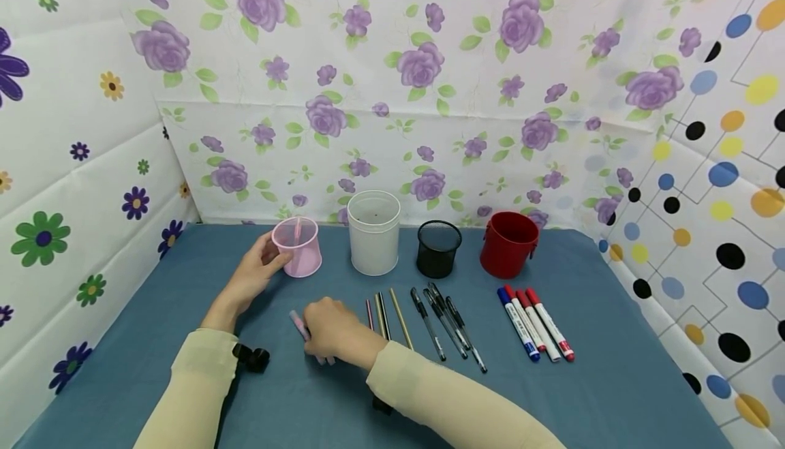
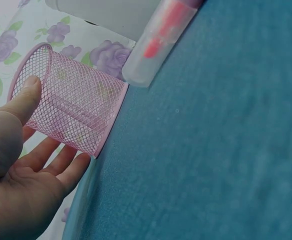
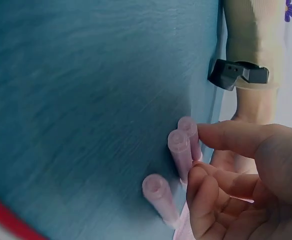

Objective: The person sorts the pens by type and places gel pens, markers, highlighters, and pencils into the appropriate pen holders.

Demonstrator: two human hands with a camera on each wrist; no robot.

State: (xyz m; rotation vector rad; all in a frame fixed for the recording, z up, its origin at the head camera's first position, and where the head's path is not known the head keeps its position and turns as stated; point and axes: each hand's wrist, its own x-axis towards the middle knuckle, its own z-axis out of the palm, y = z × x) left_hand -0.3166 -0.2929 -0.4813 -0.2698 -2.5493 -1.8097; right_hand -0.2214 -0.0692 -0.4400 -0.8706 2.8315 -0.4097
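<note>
My left hand (image 1: 248, 273) grips a pink mesh pen cup (image 1: 303, 258) at the left of the row, thumb on one side and fingers round the other. A pink pen (image 1: 297, 232) stands inside the cup. Lower down, my right hand (image 1: 336, 332) is over several pale pink highlighters (image 1: 299, 325) lying on the cloth, mostly covering them in the head view. From the right wrist, three pink ends show; thumb and fingertips pinch the topmost highlighter (image 3: 187, 125), while another highlighter (image 3: 159, 197) lies a little apart. A clear-capped highlighter (image 2: 158, 47) looms in the left wrist view.
Right of the pink cup stand a white cup (image 1: 374, 244), a black mesh cup (image 1: 437, 258) and a red cup (image 1: 505, 251). In front lie pencils (image 1: 400, 316), black pens (image 1: 429, 326) and markers (image 1: 520, 323) on a blue cloth (image 1: 613, 394). Patterned sheets wall the table.
</note>
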